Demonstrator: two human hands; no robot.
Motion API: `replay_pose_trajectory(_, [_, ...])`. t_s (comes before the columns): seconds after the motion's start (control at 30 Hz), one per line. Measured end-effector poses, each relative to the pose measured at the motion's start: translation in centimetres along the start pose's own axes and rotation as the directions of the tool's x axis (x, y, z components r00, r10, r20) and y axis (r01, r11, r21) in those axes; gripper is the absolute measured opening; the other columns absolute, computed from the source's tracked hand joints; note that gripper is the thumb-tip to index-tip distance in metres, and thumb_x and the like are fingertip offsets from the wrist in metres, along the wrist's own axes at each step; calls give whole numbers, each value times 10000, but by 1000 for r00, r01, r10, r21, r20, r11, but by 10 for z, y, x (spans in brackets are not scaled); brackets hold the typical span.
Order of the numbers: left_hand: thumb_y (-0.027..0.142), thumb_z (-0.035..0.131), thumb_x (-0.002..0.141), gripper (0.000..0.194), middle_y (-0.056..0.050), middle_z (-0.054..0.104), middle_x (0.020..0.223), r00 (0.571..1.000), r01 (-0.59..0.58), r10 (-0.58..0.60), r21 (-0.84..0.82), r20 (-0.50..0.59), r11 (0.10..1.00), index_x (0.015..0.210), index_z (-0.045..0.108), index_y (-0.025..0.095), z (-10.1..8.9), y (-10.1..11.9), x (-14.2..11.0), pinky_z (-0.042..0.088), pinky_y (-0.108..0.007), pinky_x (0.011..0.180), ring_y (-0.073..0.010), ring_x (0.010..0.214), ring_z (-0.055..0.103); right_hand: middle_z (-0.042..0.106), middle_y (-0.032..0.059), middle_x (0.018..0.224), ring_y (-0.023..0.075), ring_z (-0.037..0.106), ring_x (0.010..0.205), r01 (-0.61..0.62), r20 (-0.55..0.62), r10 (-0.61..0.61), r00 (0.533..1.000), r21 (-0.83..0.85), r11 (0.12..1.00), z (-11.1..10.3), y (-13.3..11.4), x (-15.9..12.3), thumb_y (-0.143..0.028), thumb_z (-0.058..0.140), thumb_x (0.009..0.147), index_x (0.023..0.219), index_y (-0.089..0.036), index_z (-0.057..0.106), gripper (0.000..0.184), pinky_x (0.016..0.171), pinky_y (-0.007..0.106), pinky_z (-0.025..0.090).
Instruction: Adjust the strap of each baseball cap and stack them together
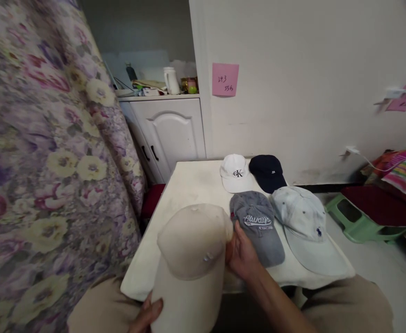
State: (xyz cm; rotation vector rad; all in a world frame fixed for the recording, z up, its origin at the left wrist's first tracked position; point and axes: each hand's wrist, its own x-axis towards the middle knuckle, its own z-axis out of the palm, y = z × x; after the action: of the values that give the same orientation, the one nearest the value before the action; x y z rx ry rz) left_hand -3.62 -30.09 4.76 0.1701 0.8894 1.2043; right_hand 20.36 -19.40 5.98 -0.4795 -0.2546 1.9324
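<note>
The left hand (146,318) pinches the brim of a beige baseball cap (191,252) at its seven o'clock while the right hand (243,255), partly curled, holds the crown's side at three, over the surface's (197,182) seven-o'clock edge, the grey "Always" baseball cap (263,245) at two o'clock from it
</note>
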Motion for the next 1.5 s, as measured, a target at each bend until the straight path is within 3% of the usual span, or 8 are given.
replay_pose_trajectory(0.1, [15,761,623,915,-27,777,1082,995,-102,101,57,6,993,1441,480,314,18,43,26,542,-374,996,-325,1064,695,761,108,837,224,717,706,-50,43,57,997,-136,989,-20,22,6,-779,520,789,1006,-121,686,713,641,338,540])
replay_pose_trajectory(0.3, [-27,541,797,600,-110,783,1036,936,-320,304,68,179,945,1375,543,130,97,117,138,546,-369,987,-262,987,732,717,85,724,166,657,553,6,4,-5,1000,-301,954,-50,48,15,-682,662,760,879,-109,645,586,567,295,490])
replay_pose_trajectory(0.43, [-28,496,853,458,-111,772,1044,897,-418,403,54,181,907,1280,604,100,145,147,218,558,-296,956,-217,1002,718,701,71,721,151,640,515,54,31,-46,998,-393,918,-53,53,21,-609,723,755,874,-124,614,511,514,264,455])
replay_pose_trajectory(0.63, [-100,521,810,443,-112,753,1042,929,-366,354,126,106,922,1194,630,93,132,131,286,598,-277,885,-207,962,725,701,47,705,141,636,503,32,21,-26,999,-430,902,-54,56,25,-548,823,658,843,-143,599,499,502,246,449])
replay_pose_trajectory(0.8, [-98,578,776,375,-147,747,1022,952,-302,304,218,29,928,1092,665,84,104,116,290,624,-318,840,-266,1000,716,712,49,726,132,639,515,30,18,-25,1000,-431,902,-56,55,24,-489,822,687,855,-137,609,445,528,250,461])
replay_pose_trajectory(1.13, [-52,673,731,409,-150,734,1079,949,-302,313,378,33,875,1115,671,89,80,120,245,630,-287,749,-236,916,727,708,50,772,137,647,559,68,82,-33,996,-475,877,-65,57,24,-456,786,745,893,-142,611,389,582,277,487])
replay_pose_trajectory(1.33, [25,724,729,490,-147,709,1117,891,-385,453,496,-18,778,1202,635,114,69,109,237,609,-278,696,-192,845,708,706,45,780,140,648,574,83,98,-39,994,-501,861,-63,55,23,-469,776,749,901,-150,607,391,593,275,479])
replay_pose_trajectory(1.5, [143,753,739,471,-160,673,1150,782,-426,618,658,-78,621,1192,628,124,65,102,242,583,-312,728,-215,892,685,705,37,755,132,638,549,91,92,-52,994,-497,863,-59,55,23,-485,783,737,884,-152,603,405,566,267,483])
